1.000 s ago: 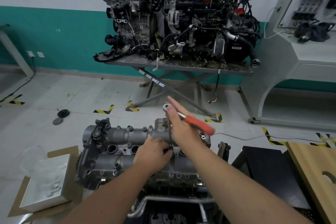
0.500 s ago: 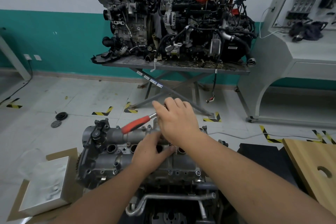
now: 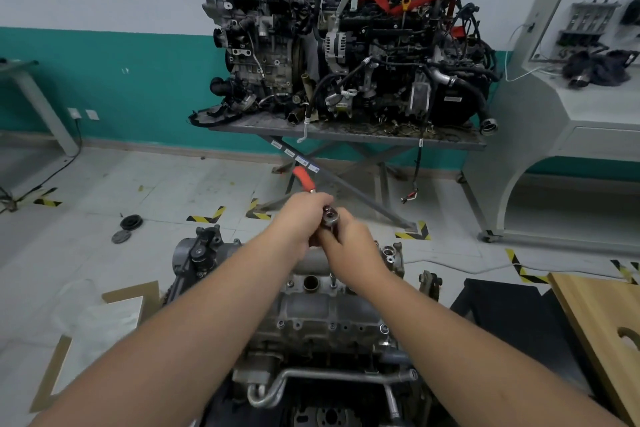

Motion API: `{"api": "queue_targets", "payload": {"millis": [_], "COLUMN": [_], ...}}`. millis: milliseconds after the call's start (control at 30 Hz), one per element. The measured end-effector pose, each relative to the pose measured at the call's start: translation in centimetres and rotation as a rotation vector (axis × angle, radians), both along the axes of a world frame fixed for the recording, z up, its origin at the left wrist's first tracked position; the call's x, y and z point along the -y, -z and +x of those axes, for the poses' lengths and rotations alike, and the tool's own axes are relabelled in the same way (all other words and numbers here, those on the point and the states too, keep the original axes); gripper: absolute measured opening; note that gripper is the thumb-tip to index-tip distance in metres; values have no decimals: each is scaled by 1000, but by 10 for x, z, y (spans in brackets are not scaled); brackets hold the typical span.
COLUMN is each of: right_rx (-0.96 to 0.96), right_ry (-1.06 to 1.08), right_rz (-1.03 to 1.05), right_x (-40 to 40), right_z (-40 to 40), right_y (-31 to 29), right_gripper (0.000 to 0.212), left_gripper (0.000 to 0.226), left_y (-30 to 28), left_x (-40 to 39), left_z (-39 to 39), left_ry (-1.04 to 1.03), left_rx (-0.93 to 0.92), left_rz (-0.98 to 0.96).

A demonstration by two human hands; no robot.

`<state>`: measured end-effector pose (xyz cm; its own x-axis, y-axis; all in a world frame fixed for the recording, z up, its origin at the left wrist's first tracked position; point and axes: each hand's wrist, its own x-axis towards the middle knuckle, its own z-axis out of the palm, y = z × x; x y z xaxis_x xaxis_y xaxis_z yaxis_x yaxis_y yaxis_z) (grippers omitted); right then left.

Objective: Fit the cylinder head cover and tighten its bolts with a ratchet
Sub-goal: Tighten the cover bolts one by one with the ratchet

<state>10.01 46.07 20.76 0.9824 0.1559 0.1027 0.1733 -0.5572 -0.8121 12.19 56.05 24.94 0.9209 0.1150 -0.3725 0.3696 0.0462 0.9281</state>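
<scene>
Hands meet above the far edge of the cylinder head cover (image 3: 311, 305), which sits on the engine at bottom centre. The left hand (image 3: 304, 215) curls round the ratchet (image 3: 329, 215) just below its red handle (image 3: 304, 178), which points up and away toward the floor beyond. The right hand (image 3: 353, 246) pinches the ratchet's metal head from the near side, fingers bent around it. Both hands touch each other at the tool. A bolt (image 3: 333, 279) stands upright in the cover beside an open round bore (image 3: 311, 282). Behind, two engines rest on a scissor-leg desk (image 3: 346, 135) against the teal wall.
</scene>
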Motion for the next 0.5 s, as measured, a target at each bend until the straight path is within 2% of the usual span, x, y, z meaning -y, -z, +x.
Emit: {"api": "queue_targets", "payload": {"millis": [33,167,300,367,400,433,500], "right_rx": [-37,-69,-143,-229,-262,-278,-236], "right_ry": [6,2,-25,-46,-32,-8,36], "right_rz": [-33,-365,-527,-510,-493,-492,-434], "right_x": [0,1,2,3,4,4,2], "right_z": [-2,-11,-2,6,8,9,7], "right_y": [8,36,44,46,47,49,52], "right_gripper": [15,31,27,24,24,26,31], "left_gripper": [11,20,34,38,36,33,29], "left_y": [-3,-19,-31,-27,-22,-15,3], "left_x": [-2,-4,3,1,-2,-6,-17], "left_z": [4,17,20,19,17,14,7], "left_ry": [104,455,741,772,748,714,558], "left_rx": [3,110,403,660,856,1069,1445], "left_rz": [142,783,1367,1658,1736,1753,1642]}}
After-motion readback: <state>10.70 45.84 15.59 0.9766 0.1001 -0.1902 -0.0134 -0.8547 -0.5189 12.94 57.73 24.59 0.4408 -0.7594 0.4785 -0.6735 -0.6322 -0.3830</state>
